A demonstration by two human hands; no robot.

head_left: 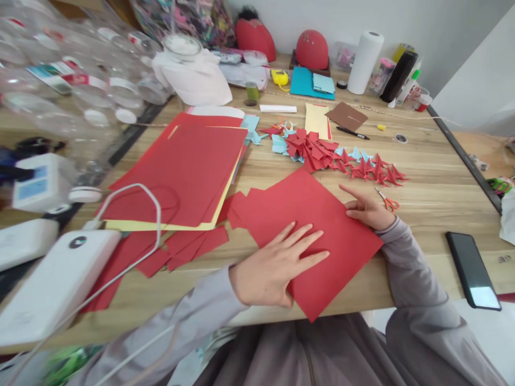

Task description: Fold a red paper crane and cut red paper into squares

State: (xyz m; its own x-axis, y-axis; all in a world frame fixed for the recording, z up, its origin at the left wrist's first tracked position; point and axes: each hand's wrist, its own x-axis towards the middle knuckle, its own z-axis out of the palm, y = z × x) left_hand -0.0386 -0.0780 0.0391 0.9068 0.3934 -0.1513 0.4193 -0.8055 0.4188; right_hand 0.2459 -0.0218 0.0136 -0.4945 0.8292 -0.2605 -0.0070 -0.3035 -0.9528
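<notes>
A large red paper sheet (322, 198) lies turned like a diamond at the table's front edge. My left hand (277, 262) rests on it, palm down with fingers spread. At the sheet's right edge is my right hand (368, 206), its index finger stretched out and the other fingers curled near the paper; the thumb touches the edge. Smaller red paper pieces (197, 246) lie to the left, partly under a stack of large red and yellow sheets (181, 171). Behind the sheet sits a pile of folded red and light blue paper shapes (311, 147).
Orange-handled scissors (389, 202) lie just right of my right hand. A phone (473, 271) is at the right front. White power banks (60, 284) with a looping cable are at the left, below many plastic bottles (92, 86). A black pen (352, 133) lies farther back.
</notes>
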